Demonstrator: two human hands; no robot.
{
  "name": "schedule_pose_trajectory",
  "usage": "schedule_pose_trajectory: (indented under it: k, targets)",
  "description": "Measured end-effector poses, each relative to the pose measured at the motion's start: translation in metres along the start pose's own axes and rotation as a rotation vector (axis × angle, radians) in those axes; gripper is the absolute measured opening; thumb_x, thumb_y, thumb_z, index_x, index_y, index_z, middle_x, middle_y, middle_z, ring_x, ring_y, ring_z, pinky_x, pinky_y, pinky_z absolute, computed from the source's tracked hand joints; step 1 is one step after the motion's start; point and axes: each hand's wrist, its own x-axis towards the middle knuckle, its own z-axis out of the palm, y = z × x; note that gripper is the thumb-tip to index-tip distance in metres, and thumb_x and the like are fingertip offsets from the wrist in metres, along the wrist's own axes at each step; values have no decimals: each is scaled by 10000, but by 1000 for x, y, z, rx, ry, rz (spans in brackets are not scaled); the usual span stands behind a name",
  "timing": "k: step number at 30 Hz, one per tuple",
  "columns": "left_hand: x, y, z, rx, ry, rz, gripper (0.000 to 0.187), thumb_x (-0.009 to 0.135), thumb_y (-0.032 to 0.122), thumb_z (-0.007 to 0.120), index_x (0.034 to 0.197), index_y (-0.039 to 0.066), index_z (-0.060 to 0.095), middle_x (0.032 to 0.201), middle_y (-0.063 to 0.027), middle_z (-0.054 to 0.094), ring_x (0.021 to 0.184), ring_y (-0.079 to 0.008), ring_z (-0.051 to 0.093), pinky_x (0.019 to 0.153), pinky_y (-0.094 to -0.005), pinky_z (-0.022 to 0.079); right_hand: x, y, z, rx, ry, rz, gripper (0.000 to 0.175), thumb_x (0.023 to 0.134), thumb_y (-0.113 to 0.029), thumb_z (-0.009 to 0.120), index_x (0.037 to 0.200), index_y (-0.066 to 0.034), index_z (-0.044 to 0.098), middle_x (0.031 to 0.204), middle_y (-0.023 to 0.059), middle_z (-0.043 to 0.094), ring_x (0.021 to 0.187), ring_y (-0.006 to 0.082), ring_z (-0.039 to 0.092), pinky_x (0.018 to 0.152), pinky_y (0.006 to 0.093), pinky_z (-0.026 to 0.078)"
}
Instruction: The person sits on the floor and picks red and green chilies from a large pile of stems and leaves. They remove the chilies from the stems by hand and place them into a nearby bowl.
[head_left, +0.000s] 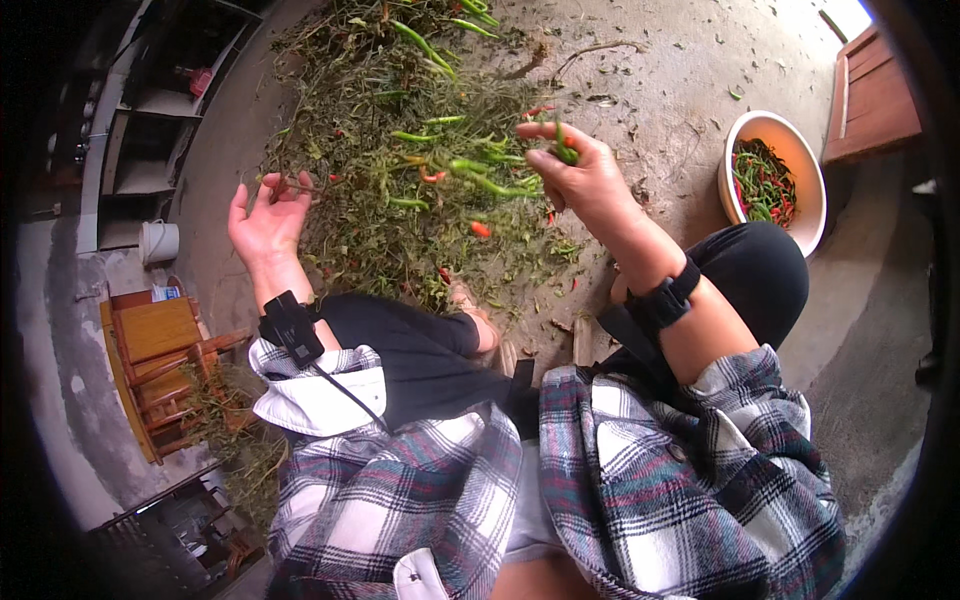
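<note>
My left hand (271, 221) is turned palm up at the left of the pile, fingers curled around the brown stem (294, 187) of a chili plant. Leafy branches with long green chili peppers (427, 49) and a few red ones spread out from there. My right hand (581, 176) is over the pile's right side. It holds a green chili pepper (564, 146) and a small orange-red one between the thumb and fingers. Under both hands lies a heap of wilted chili plants (360, 247). A loose orange-red chili pepper (480, 229) shows near its middle.
A pale plastic basin (811, 202) with picked red and green chilies stands by my right knee. Fallen leaves dot the concrete floor (675, 67). To the left are a white bucket (159, 241), a wooden chair (161, 337) and shelving (146, 176). A reddish wooden door (874, 97) is at upper right.
</note>
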Motion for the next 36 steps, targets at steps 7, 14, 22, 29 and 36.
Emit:
schedule_pose_trajectory:
  k: [7,14,22,29,36]
  targets:
    - [-8,-2,-10,-9,-38,-49,302,789,216,541,900,-58,478,835,-152,528,857,-268,491,935,-536,337,25,17,17,-599,-196,-28,655,655,-414,763,1115,3,553,955,206,630,919,310,611,810,352,475]
    - [-13,-10,-16,48,-84,-73,276,786,211,545,914,-26,488,840,-117,545,833,-233,515,931,-525,340,16,21,37,-876,-89,-247,332,698,-294,697,895,-56,575,784,160,631,760,338,620,677,417,494]
    - [-13,-6,-16,70,-37,3,239,794,192,524,899,-19,483,802,-105,531,778,-215,516,888,-485,369,13,9,18,-1109,34,-296,225,703,-274,650,757,-68,578,683,143,612,689,345,610,633,443,494]
    - [-3,-7,-17,23,-48,-17,197,804,179,511,810,-15,476,674,-80,469,670,-194,482,841,-443,403,-10,-10,3,-1229,-20,-227,197,709,-232,621,733,-44,569,662,168,594,672,351,599,613,443,484]
    - [18,-11,-25,20,-47,-24,173,813,155,511,710,42,431,621,-51,418,619,-176,453,792,-439,430,-32,-38,-26,-1205,18,-132,177,725,-203,600,765,-31,586,665,203,584,687,376,591,616,443,471]
